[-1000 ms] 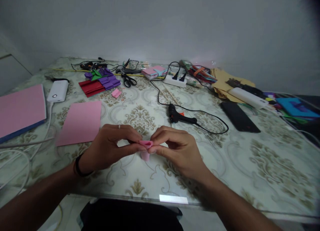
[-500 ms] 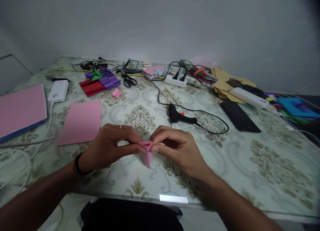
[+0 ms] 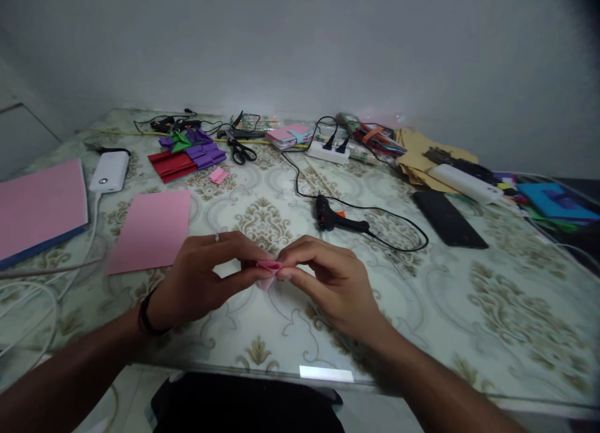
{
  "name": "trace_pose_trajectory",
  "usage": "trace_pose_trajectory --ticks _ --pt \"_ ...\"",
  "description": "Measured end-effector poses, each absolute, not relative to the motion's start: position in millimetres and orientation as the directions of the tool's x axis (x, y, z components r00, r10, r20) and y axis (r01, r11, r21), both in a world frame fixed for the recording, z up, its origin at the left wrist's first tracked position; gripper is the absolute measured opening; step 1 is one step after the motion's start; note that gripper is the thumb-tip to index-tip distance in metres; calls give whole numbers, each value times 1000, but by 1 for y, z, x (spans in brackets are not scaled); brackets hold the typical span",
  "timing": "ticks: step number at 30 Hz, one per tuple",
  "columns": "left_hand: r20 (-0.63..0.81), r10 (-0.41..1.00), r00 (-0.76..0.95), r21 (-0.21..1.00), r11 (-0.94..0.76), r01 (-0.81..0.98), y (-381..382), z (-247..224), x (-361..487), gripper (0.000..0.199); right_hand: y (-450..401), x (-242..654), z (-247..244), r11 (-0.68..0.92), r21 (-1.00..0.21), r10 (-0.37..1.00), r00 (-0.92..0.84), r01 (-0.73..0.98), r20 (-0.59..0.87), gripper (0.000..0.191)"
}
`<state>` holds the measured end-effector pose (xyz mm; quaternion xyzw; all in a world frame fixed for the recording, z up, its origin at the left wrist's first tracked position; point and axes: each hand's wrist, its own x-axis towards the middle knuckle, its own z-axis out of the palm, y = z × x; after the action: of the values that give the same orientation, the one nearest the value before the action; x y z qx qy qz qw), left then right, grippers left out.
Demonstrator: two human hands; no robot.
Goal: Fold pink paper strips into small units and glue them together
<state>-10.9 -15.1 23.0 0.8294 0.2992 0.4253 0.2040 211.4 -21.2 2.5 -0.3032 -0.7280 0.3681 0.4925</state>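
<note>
A small folded piece of pink paper [image 3: 270, 267] is pinched between both hands above the near part of the table. My left hand [image 3: 213, 270] grips its left side between thumb and fingers. On the opposite side, my right hand [image 3: 325, 273] pinches it the same way, fingertips close to the left ones. The paper's upper edge shows a narrow folded opening, and its lower part hangs below the fingers. Fingertips hide some of the folds. A flat pink sheet [image 3: 150, 230] lies beyond my left hand.
A black glue gun [image 3: 340, 220] with its looping cord lies beyond my right hand. Black scissors [image 3: 241, 150], folded purple paper [image 3: 206, 153] and a white power strip [image 3: 328, 152] are farther back. A black phone [image 3: 447, 219] is at the right, a white power bank [image 3: 110, 170] at the left.
The pink paper has tilted and its opening looks narrower, with less of its lower part showing. Both hands have shifted slightly left and still pinch it.
</note>
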Motion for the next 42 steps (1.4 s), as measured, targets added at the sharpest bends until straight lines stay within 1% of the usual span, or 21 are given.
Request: trace_pose_trajectory --ticks 3,6,8,11,14,16,18,21,23,29,34,39,42 --pt "581 673 458 561 -739 374 -15 20 -11 15 -20 212 2 568 -811 797 -340 140 499 4" --pt "599 673 434 537 -740 406 -14 16 -10 23 -19 213 2 572 -798 796 -363 191 484 5" --pt "612 662 432 513 -748 421 -14 13 -10 25 -18 214 3 580 -786 792 -375 214 482 5" --pt "619 644 449 487 -763 424 -14 11 -10 20 -18 214 4 587 -774 790 -375 236 485 4" --pt "599 669 440 509 -743 436 -14 11 -10 21 -19 215 4 580 -773 801 -350 257 485 3" --pt "581 694 425 540 -719 437 -14 12 -9 22 -20 215 3 601 -754 790 -340 264 510 4" --pt "574 701 423 562 -713 420 -14 12 -9 19 -21 214 3 647 -719 754 -352 253 554 4" --pt "576 694 432 574 -720 390 -14 14 -8 11 -22 213 4 699 -678 708 -359 229 608 9" --pt "585 689 428 577 -724 378 -14 15 -7 10 -23 212 5 703 -673 705 -345 231 619 10" --pt "613 662 432 545 -750 375 -15 15 -4 9 -24 210 5 701 -667 712 -278 251 644 7" --pt "629 639 443 516 -770 376 -16 13 -4 8 -23 209 4 741 -615 671 -246 269 700 11" --pt "643 634 430 497 -773 395 -17 16 -4 14 -24 207 4 711 -654 703 -231 257 673 9" --pt "663 612 431 475 -789 389 -17 17 -3 11 -24 206 4 685 -686 729 -223 247 647 8"
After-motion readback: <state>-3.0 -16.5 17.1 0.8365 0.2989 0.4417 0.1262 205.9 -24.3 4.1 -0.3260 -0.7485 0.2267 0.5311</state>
